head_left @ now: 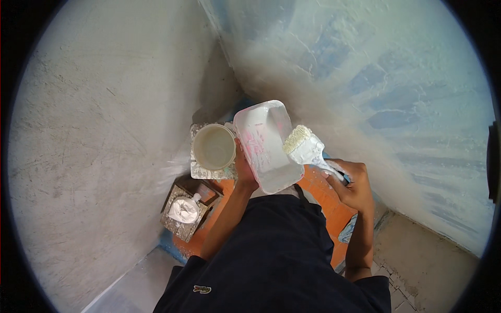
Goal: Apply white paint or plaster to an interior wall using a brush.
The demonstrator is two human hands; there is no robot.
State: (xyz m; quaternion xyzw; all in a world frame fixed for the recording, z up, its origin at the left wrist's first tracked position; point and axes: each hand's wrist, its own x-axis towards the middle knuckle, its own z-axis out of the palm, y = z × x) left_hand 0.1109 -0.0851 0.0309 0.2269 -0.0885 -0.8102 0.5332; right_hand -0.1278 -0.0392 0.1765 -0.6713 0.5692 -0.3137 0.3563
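Nearest the lens: dark shirt (276, 250), filling the lower middle of the view, with both bare forearms reaching up and away from it.

Behind, largest to smallest:

- Right wall (396, 78), rough, streaked blue and white, meeting the left wall (104, 130) of bare grey plaster in a corner at top centre.
- Orange platform (321, 190), partly hidden beneath the body, close against the corner.
- White rectangular tray (263, 141), smeared inside with white and faint pink, tilted, raised above the platform between the two walls. Left hand (244, 175) under its near edge, fingers clenched around the rim and grasping it.
- Round pale bucket (214, 147), just beside the tray on the left, standing on a speckled block (197, 171).
- Flat paintbrush (303, 146), bristles coated pale, head resting at the right rim of the tray. Right hand (355, 182), fingers closed around the handle, grasping it firmly.
- Second speckled block (180, 224), lower left, carrying a crumpled white pouch (183, 210).

Step in hand, as judged: charging or wiping the brush at the tray rim, between strokes on the right wall.

Next move, as judged: calls for a level tray, excess drawn off against the rim, then a steady carry of the loaded bristles to the wall without drips onto shirt or platform.
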